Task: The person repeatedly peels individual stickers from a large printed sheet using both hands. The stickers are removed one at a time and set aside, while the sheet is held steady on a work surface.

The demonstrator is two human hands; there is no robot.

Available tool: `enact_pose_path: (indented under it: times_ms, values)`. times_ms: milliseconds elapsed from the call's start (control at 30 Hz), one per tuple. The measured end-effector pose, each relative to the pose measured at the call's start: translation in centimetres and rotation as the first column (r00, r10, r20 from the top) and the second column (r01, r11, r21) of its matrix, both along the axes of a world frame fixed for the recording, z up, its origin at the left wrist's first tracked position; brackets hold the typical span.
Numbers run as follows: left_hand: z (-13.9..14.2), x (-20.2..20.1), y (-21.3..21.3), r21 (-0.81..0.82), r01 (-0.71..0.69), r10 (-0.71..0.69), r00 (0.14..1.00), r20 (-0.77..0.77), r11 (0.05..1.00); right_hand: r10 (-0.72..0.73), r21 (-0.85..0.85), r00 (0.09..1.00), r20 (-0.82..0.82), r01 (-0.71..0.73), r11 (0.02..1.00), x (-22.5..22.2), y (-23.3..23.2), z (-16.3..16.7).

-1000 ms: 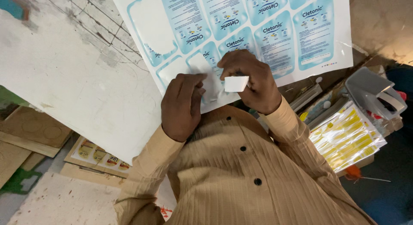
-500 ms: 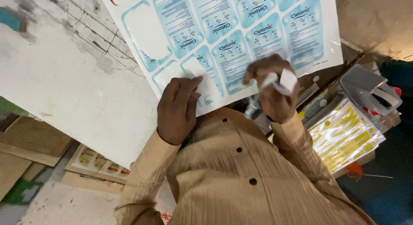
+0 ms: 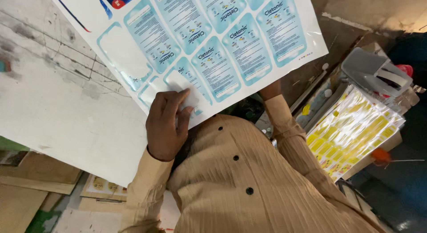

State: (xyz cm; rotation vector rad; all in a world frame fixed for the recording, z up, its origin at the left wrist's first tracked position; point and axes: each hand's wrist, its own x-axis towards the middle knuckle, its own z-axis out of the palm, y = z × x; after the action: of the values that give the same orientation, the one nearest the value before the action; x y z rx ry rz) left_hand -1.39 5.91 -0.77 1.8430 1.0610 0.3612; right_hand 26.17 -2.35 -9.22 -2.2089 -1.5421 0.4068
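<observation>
**Right hand slips under the label sheet**

White worktable, scuffed and pencil-lined, carries our large sheet of light-blue labels, which overhangs the table's near edge toward our chest. Half a second ago our right hand was out in the open beside the sheet, pinching a small white peeled piece; now that hand has gone beneath the sheet's lower edge — only the tan sleeve shows, so we cannot tell whether the fingers are spread or closed, and the white piece is out of sight. Our left hand has barely shifted: it lies flat on the sheet's near-left corner, fingers spread and pressing down on an emptied label outline. Right of the sheet, a stack of yellow sticker sheets rests below a grey tape dispenser — both unmoved.
</observation>
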Motion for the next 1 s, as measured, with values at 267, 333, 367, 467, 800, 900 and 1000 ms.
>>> enact_pose_path:
  times_ms: [267, 333, 367, 467, 800, 900, 1000]
  values:
    - [1.1, 0.9, -0.3, 0.039, -0.020, 0.019, 0.999, 0.032, 0.999, -0.062, 0.165, 0.970, -0.237, 0.103, 0.981, -1.9, -4.0, 3.5]
    - [0.6, 1.8, -0.4, 0.119, 0.008, -0.020, 0.995, 0.097, 0.993, -0.084, 0.083, 0.770, -0.632, 0.175, 0.981, -2.1, -5.4, 4.1]
    - [0.3, 2.4, -0.4, 0.159, 0.023, -0.044, 0.991, 0.128, 0.987, -0.075, 0.025, 0.610, -0.789, 0.155, 0.988, -2.2, -5.8, 4.1]
    - [-0.4, 4.1, -0.5, 0.248, 0.111, -0.144, 0.983, 0.115, 0.962, -0.118, -0.102, 0.190, -0.975, 0.090, 0.991, -3.0, -6.3, 3.9]
    - [-0.3, 5.3, -1.6, 0.330, 0.123, -0.139, 0.990, 0.027, 0.936, -0.036, -0.067, 0.478, -0.878, -0.049, 0.997, -3.3, -6.7, 2.8]
    - [-0.5, 5.1, -1.8, 0.327, 0.122, -0.145, 0.988, 0.048, 0.937, 0.078, 0.041, 0.602, -0.795, -0.075, 0.996, -3.5, -7.4, 1.8]
    - [-0.5, 5.1, -2.0, 0.342, 0.122, -0.149, 0.988, 0.053, 0.932, 0.061, 0.014, 0.544, -0.837, -0.090, 0.996, -3.7, -7.8, 1.0]
